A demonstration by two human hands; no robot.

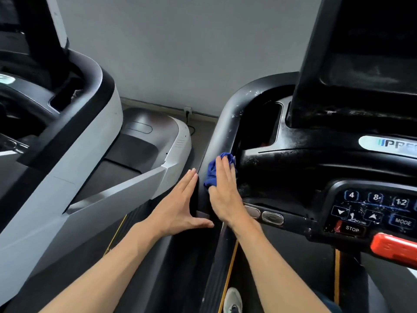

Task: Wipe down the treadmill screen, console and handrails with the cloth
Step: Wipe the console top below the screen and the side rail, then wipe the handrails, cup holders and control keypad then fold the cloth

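Note:
My right hand (224,190) lies flat with straight fingers on a blue cloth (212,172), pressing it onto the black left handrail (225,127) of the treadmill. My left hand (180,204) is open, with its fingers stretched along the handrail's outer side and its thumb spread out below. The dark screen (365,59) rises at the upper right. Below it is the console (304,159), marked with white specks, and a button panel (374,211) with numbers, arrows, MODE and STOP.
A white and black neighbouring treadmill (85,141) stands close on the left, with its belt and motor cover (155,136) behind. A red safety key (394,247) sticks out at the lower right. A grey wall (180,46) is ahead. My shoe (233,300) stands on the belt below.

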